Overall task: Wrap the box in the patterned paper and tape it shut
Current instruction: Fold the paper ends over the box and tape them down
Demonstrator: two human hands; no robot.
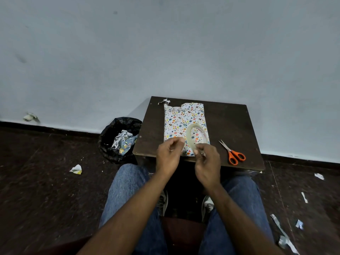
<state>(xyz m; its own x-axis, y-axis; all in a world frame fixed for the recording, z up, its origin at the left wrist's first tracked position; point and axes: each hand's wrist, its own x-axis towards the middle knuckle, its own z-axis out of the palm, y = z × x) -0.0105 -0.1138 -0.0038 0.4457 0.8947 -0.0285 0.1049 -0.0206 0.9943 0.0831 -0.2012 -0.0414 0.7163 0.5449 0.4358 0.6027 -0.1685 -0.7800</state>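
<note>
Flat rectangular box (184, 124), wrapped in glossy patterned paper, lies lengthwise on a dark wooden table (230, 116). A clear tape roll (197, 137), ring-shaped, rests on its near right part. Left hand (169, 153) and right hand (207, 161) hover at the box's near edge, fingers curled; whether they pinch tape cannot be told. Orange-handled scissors (232, 152) lie right of the box.

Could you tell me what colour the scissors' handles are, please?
Orange, seen in the head view: scissors.

Dark table (150, 129) w/ wrapped box (181, 118), orange scissors (232, 152), maybe paper scrap (164, 101).
</note>
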